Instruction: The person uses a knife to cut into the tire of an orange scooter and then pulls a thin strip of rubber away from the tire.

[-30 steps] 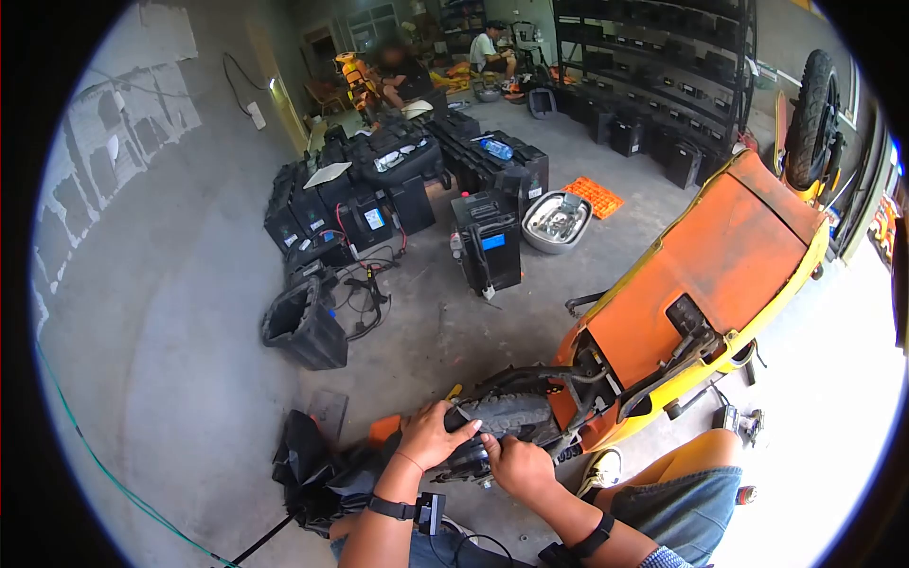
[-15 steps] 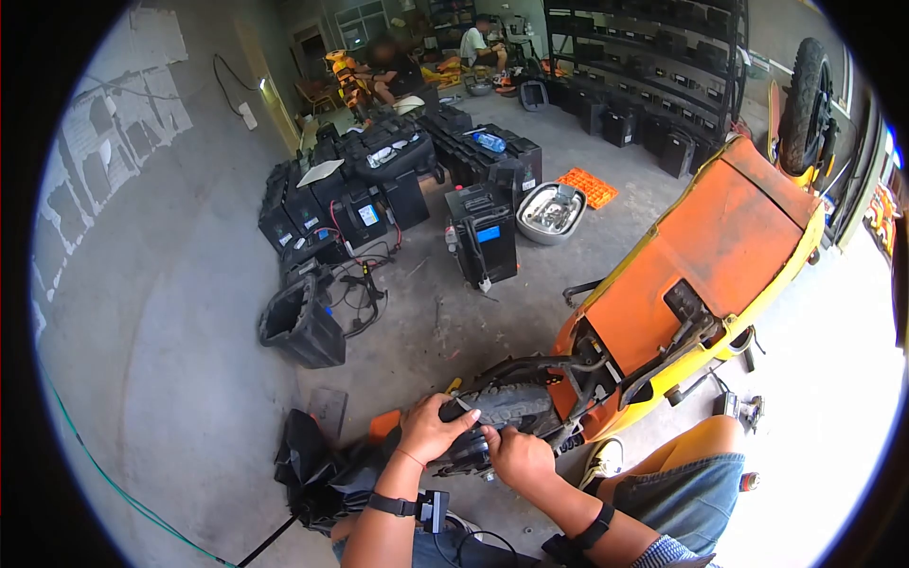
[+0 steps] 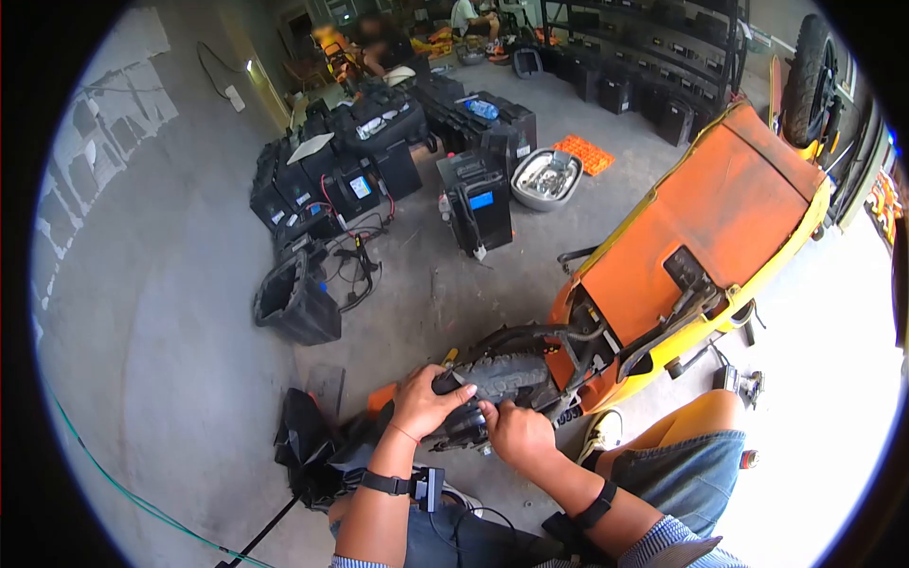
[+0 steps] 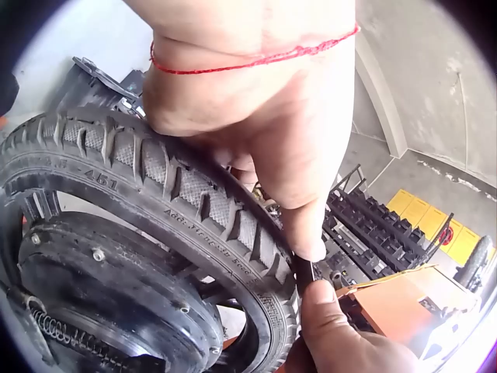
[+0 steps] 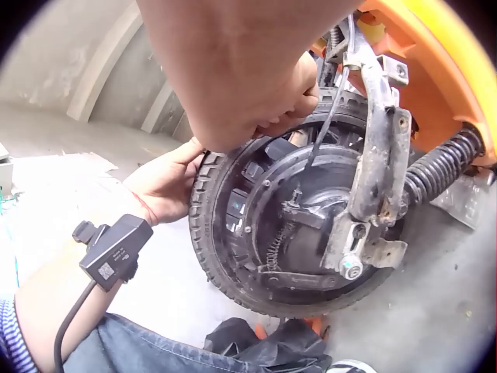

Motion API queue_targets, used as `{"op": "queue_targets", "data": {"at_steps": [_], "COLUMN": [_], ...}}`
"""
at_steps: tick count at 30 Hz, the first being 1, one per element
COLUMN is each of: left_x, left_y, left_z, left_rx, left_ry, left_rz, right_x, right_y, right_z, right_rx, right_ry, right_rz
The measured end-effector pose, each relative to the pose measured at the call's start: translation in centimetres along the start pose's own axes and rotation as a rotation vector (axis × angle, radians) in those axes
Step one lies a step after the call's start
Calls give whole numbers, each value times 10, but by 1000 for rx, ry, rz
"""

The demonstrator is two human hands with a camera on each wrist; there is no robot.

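Observation:
A black treaded tyre (image 3: 509, 375) stands on its wheel at the end of the orange and yellow vehicle. My left hand (image 3: 422, 403) grips it from the near left side, its thumb towards my right hand (image 3: 523, 438). In the left wrist view, the left palm (image 4: 248, 101) lies over the tread (image 4: 178, 186). There, the right thumb (image 4: 324, 312) presses a narrow black piece (image 4: 304, 273), which may be a tool or the tyre's edge. The right wrist view shows the right fingers (image 5: 289, 116) curled at the rim, beside the hub (image 5: 311, 245).
An orange panel (image 3: 705, 222) covers the tipped vehicle to the right. Black battery cases (image 3: 488, 213), a metal basin (image 3: 546, 180) and an open black bin (image 3: 301, 301) stand beyond the wheel. Black plastic (image 3: 301, 431) lies left of the hands. Two people sit at the back.
The head view has tilted down, so the room's contents sit higher in it. Both hands keep their hold at the tyre, with little visible shift between them.

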State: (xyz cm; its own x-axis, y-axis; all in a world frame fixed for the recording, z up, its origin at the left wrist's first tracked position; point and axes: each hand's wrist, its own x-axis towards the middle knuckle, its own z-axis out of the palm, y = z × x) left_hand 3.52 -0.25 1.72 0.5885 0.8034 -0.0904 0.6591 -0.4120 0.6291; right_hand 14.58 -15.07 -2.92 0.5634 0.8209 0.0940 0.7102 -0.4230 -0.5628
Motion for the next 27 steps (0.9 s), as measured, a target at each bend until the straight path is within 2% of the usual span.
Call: {"op": "queue_targets", "data": {"at_steps": [5, 8, 13, 20, 27], "left_x": [2, 0, -2, 1, -3], "left_y": [-5, -12, 3, 0, 1], "left_z": [-1, 3, 0, 2, -1], "left_rx": [-102, -53, 84, -19, 90], "left_ry": [-22, -18, 1, -17, -36], "left_rz": [-40, -2, 61, 4, 53], "right_x": [14, 13, 3, 6, 8], "right_y": [-13, -13, 4, 5, 6], "right_z": [-8, -9, -9, -1, 1], "right_rx": [72, 80, 67, 86, 85], "right_ry": [-79, -89, -58, -57, -35], "right_rz": [25, 36, 23, 1, -29]}}
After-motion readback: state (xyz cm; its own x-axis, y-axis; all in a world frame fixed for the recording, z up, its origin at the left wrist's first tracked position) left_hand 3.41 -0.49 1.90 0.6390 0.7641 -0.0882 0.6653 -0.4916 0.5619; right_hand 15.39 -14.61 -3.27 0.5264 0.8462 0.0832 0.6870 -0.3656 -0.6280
